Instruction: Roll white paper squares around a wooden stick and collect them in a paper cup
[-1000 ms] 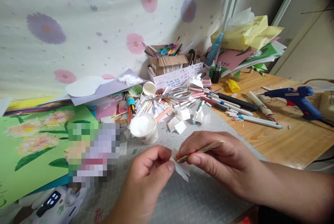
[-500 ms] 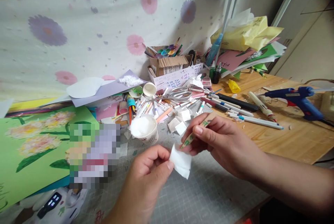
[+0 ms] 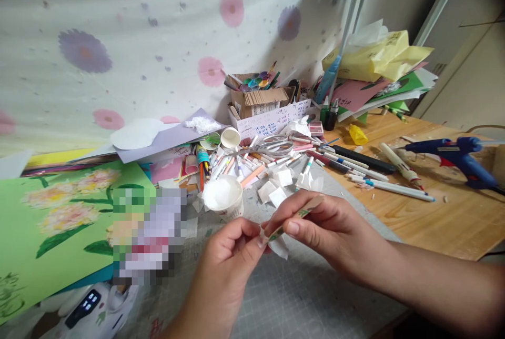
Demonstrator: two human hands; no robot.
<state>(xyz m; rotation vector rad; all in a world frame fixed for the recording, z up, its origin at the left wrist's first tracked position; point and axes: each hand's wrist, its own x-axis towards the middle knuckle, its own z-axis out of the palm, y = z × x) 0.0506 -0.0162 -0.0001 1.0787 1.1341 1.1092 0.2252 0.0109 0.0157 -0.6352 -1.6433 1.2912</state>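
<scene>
My left hand (image 3: pixel 232 252) pinches a small piece of thin white tissue (image 3: pixel 280 248) between thumb and fingertips. My right hand (image 3: pixel 325 226) grips a flat wooden craft stick (image 3: pixel 304 210) with green marks along it. The stick's lower end meets the tissue at my left fingertips, so my two hands nearly touch. Most of the tissue is hidden behind the stick and fingers. Just beyond my hands stands a paper cup (image 3: pixel 224 199) with white stuff in it. White squares (image 3: pixel 272 192) lie to the cup's right.
Scissors (image 3: pixel 275 145) and several markers (image 3: pixel 398 189) lie scattered behind. At right is a blue glue gun (image 3: pixel 453 152) on the wooden table (image 3: pixel 414 228). Green paper with painted flowers (image 3: pixel 74 212) is at left, above a white device (image 3: pixel 90 310). A grey cutting mat (image 3: pixel 300 302) lies beneath my hands.
My right hand has brought the craft stick down and left onto the tissue at my left fingertips. The tissue, spread out before, is now mostly covered. The view has shifted slightly.
</scene>
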